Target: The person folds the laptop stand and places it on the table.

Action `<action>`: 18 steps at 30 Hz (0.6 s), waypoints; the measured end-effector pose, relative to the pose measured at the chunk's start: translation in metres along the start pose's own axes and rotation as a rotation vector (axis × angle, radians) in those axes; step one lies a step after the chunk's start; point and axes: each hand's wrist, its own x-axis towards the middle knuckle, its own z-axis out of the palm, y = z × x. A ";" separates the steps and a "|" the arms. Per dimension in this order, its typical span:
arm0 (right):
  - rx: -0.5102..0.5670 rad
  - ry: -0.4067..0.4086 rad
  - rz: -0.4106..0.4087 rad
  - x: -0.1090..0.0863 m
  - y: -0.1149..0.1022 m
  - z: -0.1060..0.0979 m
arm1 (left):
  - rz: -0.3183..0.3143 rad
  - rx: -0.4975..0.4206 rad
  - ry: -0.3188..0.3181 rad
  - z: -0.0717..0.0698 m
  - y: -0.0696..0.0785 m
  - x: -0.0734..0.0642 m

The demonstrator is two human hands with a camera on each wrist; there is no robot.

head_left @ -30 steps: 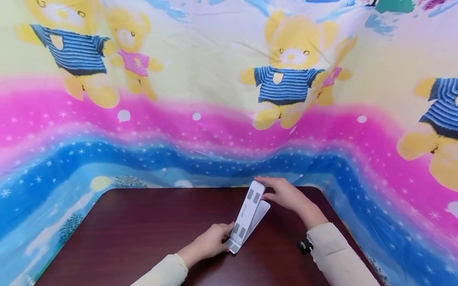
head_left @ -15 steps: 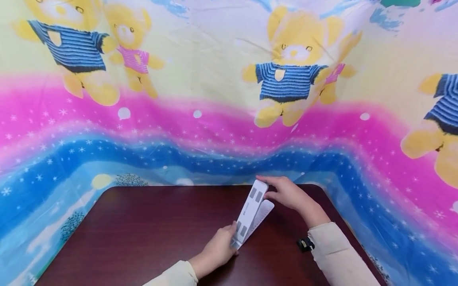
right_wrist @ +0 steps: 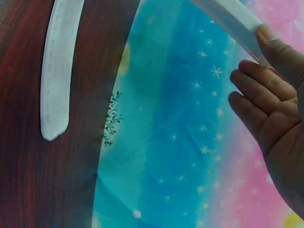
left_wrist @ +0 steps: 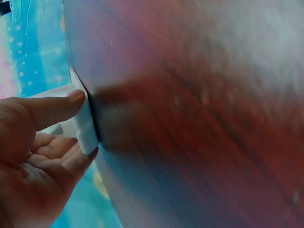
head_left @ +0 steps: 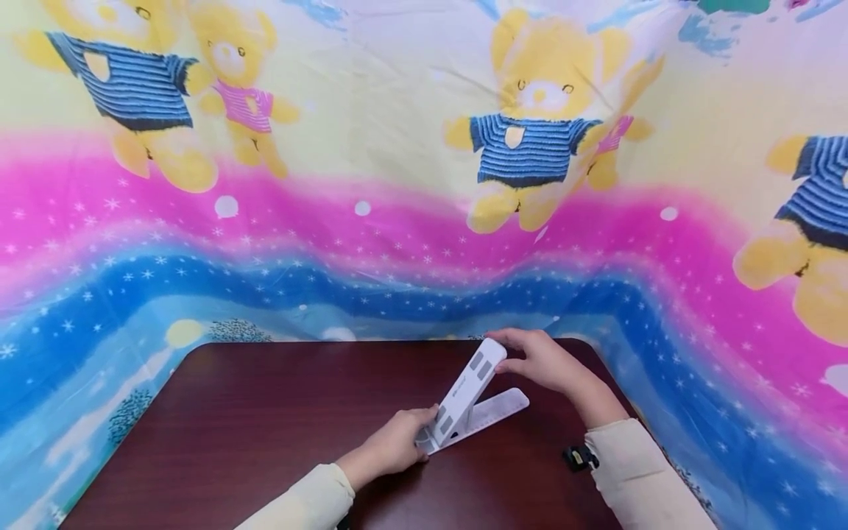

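A white folding laptop stand (head_left: 469,388) with grey rubber pads is held at the middle right of the table in the head view. Its padded upper bar slants up to the right, and a lower arm (head_left: 500,407) spreads out beneath it. My left hand (head_left: 394,444) grips the joined lower end; in the left wrist view, thumb and fingers pinch the white end piece (left_wrist: 85,126). At the raised tip, my right hand (head_left: 545,362) pinches the upper bar (right_wrist: 232,26) between thumb and fingers. The lower arm's rounded tip lies apart from that hand in the right wrist view.
A dark reddish-brown table (head_left: 278,397) with rounded corners spreads under both hands. Behind it and along its sides hangs a cloth (head_left: 371,243) printed with teddy bears. A small black device (head_left: 579,457) sits at the right sleeve.
The stand's two arms have spread wider, the lower one swinging down and right. The raised tip and right hand have shifted slightly right. The left hand keeps its grip on the lower end.
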 end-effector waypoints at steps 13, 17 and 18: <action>-0.027 0.069 0.122 -0.015 -0.019 0.005 | 0.044 0.044 -0.131 -0.014 -0.018 0.012; 0.009 0.074 0.096 -0.018 -0.014 0.006 | 0.005 0.076 -0.156 -0.010 -0.014 0.015; 0.024 0.069 0.088 -0.019 -0.011 0.006 | -0.008 0.091 -0.158 -0.009 -0.011 0.016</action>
